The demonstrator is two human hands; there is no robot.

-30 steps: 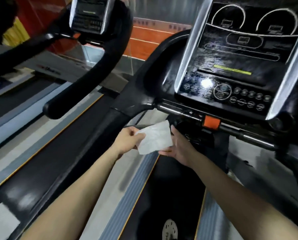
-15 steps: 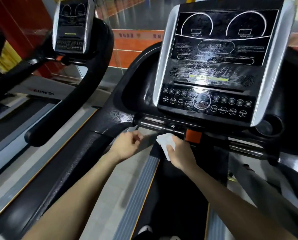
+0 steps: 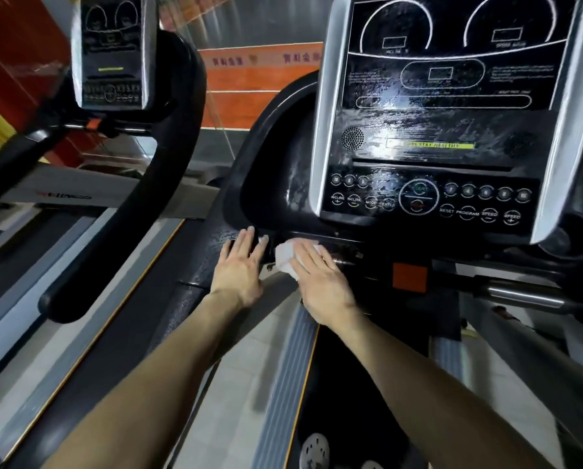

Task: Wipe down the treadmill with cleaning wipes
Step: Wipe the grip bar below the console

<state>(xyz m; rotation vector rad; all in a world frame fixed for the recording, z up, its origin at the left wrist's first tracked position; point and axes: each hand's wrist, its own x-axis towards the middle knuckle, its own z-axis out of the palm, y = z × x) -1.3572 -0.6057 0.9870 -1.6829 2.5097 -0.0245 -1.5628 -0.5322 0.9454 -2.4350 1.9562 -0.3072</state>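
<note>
Hands rose to just below the console (image 3: 435, 130); my right hand (image 3: 320, 279) pressed the wipe (image 3: 286, 257) flat-fingered, my left hand (image 3: 241, 265) rested flat beside it, holding nothing. Mid-wipe; next probably needed a rightward sweep.

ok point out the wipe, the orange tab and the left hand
wipe (image 3: 285, 256): head view, bare white fold at its left edge.
orange tab (image 3: 410, 277): head view, middle of its face.
left hand (image 3: 238, 267): head view, back of the hand.
</note>
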